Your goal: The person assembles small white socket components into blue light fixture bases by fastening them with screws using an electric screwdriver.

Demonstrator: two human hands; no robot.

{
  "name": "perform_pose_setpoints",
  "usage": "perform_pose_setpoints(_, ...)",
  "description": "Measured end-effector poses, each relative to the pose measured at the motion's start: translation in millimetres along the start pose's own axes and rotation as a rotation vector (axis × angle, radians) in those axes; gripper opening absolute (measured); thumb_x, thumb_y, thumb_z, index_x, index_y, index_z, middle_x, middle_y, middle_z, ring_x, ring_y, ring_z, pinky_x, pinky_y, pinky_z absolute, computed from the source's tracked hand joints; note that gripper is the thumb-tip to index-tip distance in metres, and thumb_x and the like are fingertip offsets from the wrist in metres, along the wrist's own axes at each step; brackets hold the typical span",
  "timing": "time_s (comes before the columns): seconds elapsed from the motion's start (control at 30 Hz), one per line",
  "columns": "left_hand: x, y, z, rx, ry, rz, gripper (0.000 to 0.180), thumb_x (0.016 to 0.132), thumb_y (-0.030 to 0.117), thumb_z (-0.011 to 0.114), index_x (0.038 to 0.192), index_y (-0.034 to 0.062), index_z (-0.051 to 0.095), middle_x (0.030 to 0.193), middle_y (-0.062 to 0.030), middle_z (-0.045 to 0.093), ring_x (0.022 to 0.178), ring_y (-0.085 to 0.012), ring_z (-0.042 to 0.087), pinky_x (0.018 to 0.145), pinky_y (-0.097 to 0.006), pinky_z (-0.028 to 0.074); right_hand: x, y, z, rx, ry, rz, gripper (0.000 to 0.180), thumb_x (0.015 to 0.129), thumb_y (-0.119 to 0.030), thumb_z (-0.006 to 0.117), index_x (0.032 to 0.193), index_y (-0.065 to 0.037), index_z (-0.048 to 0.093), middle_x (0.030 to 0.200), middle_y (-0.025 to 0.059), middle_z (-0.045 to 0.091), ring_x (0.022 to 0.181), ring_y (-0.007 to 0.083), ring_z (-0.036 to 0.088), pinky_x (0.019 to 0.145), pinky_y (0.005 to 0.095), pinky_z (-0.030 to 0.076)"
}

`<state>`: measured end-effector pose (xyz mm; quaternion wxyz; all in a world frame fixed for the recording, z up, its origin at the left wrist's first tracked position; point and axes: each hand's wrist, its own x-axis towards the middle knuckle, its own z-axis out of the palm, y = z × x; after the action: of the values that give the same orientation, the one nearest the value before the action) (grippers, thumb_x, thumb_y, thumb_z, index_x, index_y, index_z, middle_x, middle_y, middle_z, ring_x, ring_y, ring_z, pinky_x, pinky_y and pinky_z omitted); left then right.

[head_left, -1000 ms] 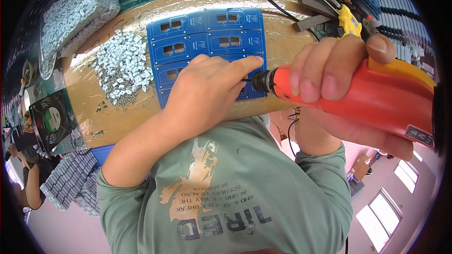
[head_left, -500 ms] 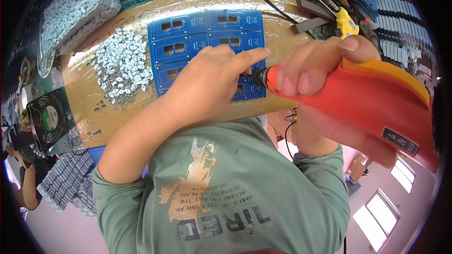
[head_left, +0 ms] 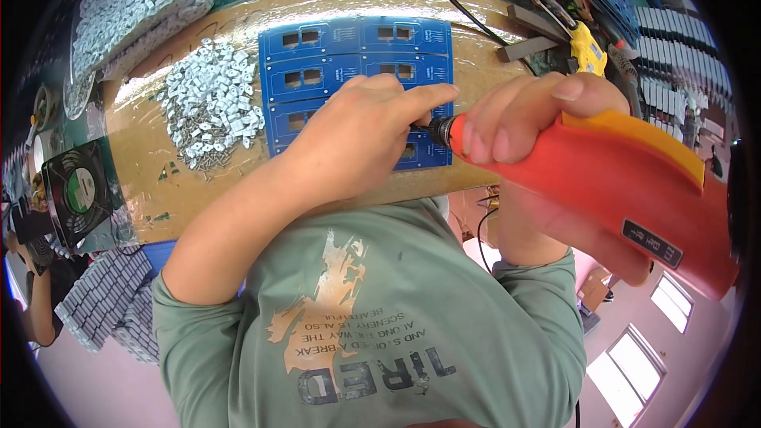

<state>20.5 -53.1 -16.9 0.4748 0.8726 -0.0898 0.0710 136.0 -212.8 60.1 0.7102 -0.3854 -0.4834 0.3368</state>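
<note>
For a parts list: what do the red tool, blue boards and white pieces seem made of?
Red tool: probably smooth plastic, from its soft highlights. Blue boards: likely satin-coated laminate, with printed lines and openings. White pieces: perhaps moulded plastic, alike and pale; finish unclear.

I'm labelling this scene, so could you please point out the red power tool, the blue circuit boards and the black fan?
Red power tool [head_left: 622,181]: head view, side of the body.
Blue circuit boards [head_left: 339,71]: head view, printed face.
Black fan [head_left: 82,190]: head view, the hub.
</note>
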Motion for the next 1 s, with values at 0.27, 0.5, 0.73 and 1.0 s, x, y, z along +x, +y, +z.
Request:
perform_pose_setpoints(0.27, -0.9, -3.2, 1.7, -0.015, -0.003, -0.007, 0.056, 0.077, -0.008, 0.057, 0.129, 0.0095, 0.059, 0.095, -0.0102, 0.07, 0.092, -0.0334, 0.063, 0.084, -0.044, 0.049, -3.0, 1.7, -1.4, -0.068, -0.075, 0.003, 0.114, 0.062, -0.087, 0.067, 0.134, -0.001, 0.042, 0.102, 0.0139, 0.057, 0.084, 0.0275, 0.058, 0.072, 0.041, 0.05)
perform_pose_setpoints(0.5, -0.2, -2.9, -0.3, -0.07, -0.034, -0.052, 0.054, 0.079, -0.008, 0.053, 0.129, 0.0136, 0.061, 0.1, -0.0098, 0.071, 0.094, -0.0338, 0.062, 0.087, -0.044, 0.048, -11.9, 4.6, 7.6, -0.084, 0.071, 0.021, 0.078, 0.077, -0.056, 0.067, 0.13, -0.003, 0.045, 0.098, 0.0142, 0.059, 0.085, 0.0264, 0.059, 0.076, 0.0399, 0.05)
perform_pose_setpoints(0.73, -3.8, -7.0, -0.2, -0.043, -0.001, -0.051, 0.052, 0.08, -0.007, 0.052, 0.127, 0.0127, 0.061, 0.101, -0.0098, 0.071, 0.094, -0.0324, 0.062, 0.086, -0.043, 0.049, -20.0, 9.2, 29.6, -0.037, 0.237, -0.003, 0.04, 0.094, -0.018, 0.067, 0.127, -0.005, 0.048, 0.094, 0.0145, 0.061, 0.085, 0.0251, 0.06, 0.08, 0.0386, 0.05)
perform_pose_setpoints(1.0, -44.3, 3.7, -57.7, 0.06, 0.307, -0.128, 0.025, 0.084, 0.004, 0.066, 0.109, 0.0074, 0.07, 0.096, -0.0104, 0.068, 0.093, -0.0292, 0.064, 0.083, -0.038, 0.052, -27.6, 1.8, -2.8, -0.154, 0.168, -0.264, 0.121, 0.063, -0.092, 0.058, 0.14, 0.0, 0.042, 0.091, 0.0119, 0.058, 0.076, 0.0275, 0.056, 0.07, 0.0422, 0.047)
